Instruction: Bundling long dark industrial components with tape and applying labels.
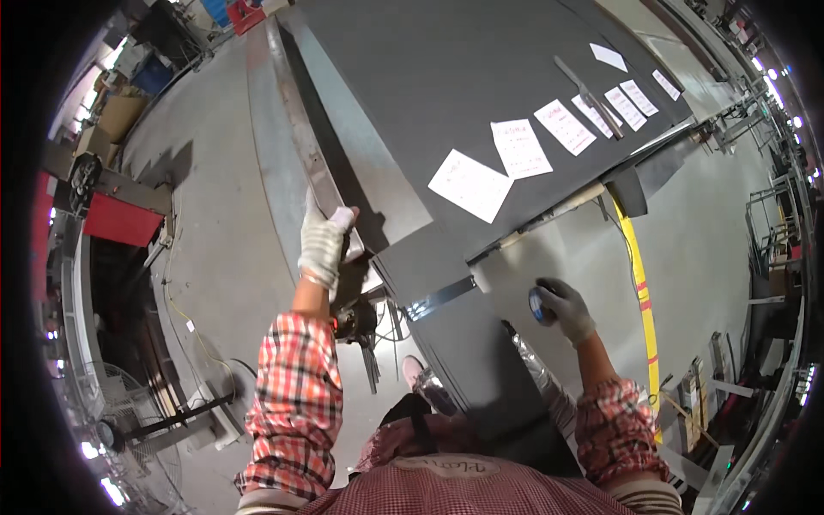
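My left hand [323,246], in a pale knitted glove, is closed around the near end of a long, narrow metal bar [296,120]. The bar runs away from me along the left side of a dark table, beside a flat grey metal strip [365,142]. My right hand [566,311], in a darker grey glove, hangs to the right of the dark sheets in front of me. Its fingers wrap round a small rounded blue-and-black thing [541,306], whose exact kind I cannot make out.
Several white paper sheets [470,185] and a thin metal strip [588,97] lie on the dark tabletop [403,51]. Dark sheets [489,360] extend toward my body. Yellow floor tape [639,283] runs at right. A fan [120,421] stands at lower left.
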{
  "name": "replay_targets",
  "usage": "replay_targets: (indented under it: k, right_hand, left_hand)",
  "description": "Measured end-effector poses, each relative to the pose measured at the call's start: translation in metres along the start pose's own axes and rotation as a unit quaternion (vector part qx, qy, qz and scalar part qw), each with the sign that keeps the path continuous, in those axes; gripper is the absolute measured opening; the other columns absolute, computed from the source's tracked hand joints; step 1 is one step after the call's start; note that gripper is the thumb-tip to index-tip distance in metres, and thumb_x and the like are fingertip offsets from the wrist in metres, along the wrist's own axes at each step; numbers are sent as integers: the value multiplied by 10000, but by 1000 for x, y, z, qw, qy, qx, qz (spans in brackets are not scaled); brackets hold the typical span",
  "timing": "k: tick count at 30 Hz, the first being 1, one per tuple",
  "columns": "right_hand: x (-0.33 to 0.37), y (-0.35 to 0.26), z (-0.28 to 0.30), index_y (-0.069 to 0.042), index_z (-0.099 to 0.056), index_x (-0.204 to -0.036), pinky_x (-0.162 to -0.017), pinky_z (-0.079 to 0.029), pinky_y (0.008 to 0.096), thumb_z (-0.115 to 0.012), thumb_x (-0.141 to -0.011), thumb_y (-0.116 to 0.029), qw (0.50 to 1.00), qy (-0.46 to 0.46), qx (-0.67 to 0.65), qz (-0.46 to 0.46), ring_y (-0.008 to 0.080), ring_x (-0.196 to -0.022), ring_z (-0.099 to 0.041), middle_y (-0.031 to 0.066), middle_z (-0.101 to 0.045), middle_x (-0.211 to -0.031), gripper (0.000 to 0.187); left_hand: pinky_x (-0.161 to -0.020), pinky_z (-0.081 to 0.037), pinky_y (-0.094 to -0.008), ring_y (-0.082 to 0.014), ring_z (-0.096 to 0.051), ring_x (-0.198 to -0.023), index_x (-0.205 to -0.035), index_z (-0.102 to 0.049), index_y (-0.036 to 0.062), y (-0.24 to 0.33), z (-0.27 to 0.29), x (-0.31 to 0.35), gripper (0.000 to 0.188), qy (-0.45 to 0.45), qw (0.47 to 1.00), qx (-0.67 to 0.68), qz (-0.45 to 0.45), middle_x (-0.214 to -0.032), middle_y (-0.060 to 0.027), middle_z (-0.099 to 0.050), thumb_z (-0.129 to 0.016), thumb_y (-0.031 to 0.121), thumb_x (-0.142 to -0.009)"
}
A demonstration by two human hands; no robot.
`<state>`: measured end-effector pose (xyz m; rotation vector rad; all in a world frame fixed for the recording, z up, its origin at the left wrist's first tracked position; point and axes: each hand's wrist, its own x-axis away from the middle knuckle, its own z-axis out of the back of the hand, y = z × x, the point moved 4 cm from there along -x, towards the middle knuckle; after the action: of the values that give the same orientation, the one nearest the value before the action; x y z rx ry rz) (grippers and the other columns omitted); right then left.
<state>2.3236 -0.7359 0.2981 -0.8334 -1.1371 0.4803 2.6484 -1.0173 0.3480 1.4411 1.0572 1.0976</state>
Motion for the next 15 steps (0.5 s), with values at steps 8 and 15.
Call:
replay_targets:
  k: [8, 15]
  right_hand:
    - [105, 4, 22, 19, -394, -1324, -696, -505, 304, -646, -864, -313, 970, -102, -190, 116, 210, -839, -614, 122, -593, -1132, 620]
    - [208, 21, -3, -61, -519, -1201, -724, -497, 360, -777, -715, -372, 919, -163, 323, 160, 242, -805, -618, 131, -637, -985, 632]
  left_hand:
    - [-885, -447, -316, -244, -561, -978, -1406, -228, -37, 2, -73, -87, 851, 22, 998, -52, 35, -1150, -190, -555, -726, 180, -751]
    - [-545, -515, -414, -275, -624, -664, -929, -534, -23, 13, -167, -18, 272, -163, 870, -304, -353, -940, -180, -605, -625, 193, -791]
